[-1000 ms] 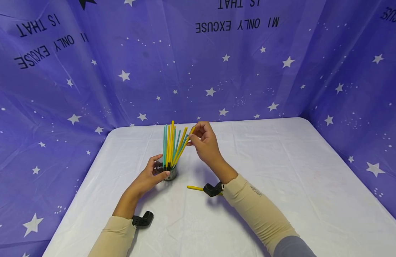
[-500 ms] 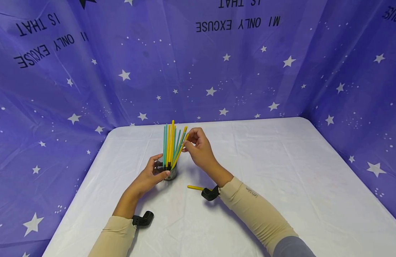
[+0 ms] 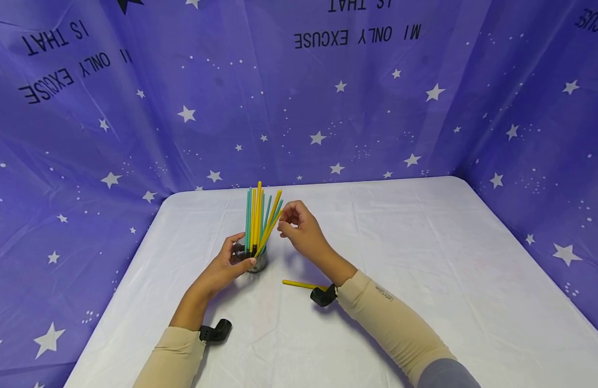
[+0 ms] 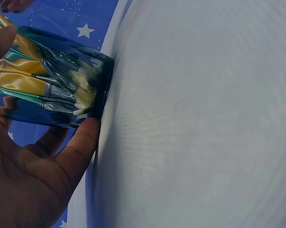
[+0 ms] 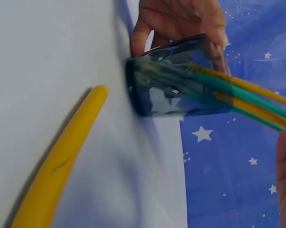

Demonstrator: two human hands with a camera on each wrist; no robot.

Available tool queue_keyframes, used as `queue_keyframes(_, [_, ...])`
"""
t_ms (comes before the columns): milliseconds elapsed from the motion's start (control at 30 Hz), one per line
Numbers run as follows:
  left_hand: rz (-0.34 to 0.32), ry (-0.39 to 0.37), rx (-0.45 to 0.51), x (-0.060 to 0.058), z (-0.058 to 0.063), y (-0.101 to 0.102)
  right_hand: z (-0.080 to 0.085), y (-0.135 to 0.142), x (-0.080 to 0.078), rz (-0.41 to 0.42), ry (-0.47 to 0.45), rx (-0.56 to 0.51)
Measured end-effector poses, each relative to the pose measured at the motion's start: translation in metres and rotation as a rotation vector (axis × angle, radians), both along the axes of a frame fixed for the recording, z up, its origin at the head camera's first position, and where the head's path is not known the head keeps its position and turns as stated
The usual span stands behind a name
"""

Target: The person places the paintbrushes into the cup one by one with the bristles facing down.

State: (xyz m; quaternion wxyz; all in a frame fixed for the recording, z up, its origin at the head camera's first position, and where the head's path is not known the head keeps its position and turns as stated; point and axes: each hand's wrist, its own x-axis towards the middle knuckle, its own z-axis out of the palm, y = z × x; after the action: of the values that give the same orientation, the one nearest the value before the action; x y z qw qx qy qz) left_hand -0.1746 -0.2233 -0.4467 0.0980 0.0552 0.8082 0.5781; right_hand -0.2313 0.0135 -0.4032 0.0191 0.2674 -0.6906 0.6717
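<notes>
A dark, see-through glass (image 3: 260, 264) stands on the white-covered table, holding several paintbrushes (image 3: 257, 221) with yellow and teal handles. In the left wrist view their bristles (image 4: 85, 88) point down inside it. My left hand (image 3: 226, 269) grips the glass low on its side, thumb in front and fingers behind. Beside the leaning handles on the right, my right hand (image 3: 305, 229) has loosely curled fingers, close to the end of one yellow paintbrush (image 3: 275, 223) and not gripping it. Another yellow handle (image 3: 301, 284) lies on the table beneath my right wrist, its far end hidden.
The white tablecloth (image 3: 425, 269) spreads out right of the glass and in front. A purple curtain (image 3: 279, 108) with stars and lettering hangs behind and at both sides. Black wrist cameras (image 3: 216, 330) sit on both wrists.
My right hand has lowered the yellow paintbrush into the glass and let go of its end, moving down and slightly left, then a little away. My left hand keeps its hold on the glass.
</notes>
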Motion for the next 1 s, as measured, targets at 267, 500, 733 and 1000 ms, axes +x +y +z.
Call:
queue_keyframes(267, [0.003, -0.002, -0.008, 0.0, 0.0, 0.001, -0.014, 0.019, -0.003, 0.115, 0.004, 0.305])
queue_keyframes(500, [-0.001, 0.0, -0.012, 0.001, 0.002, 0.001, -0.016, 0.031, -0.001, 0.289, 0.026, 0.579])
queue_keyframes(733, [-0.007, 0.0, -0.01, 0.0, 0.0, 0.001, -0.022, 0.039, 0.003, 0.363, 0.07, 0.738])
queue_keyframes(1000, [-0.002, -0.002, -0.024, 0.0, 0.0, 0.0, -0.028, 0.043, 0.006, 0.409, 0.145, 0.878])
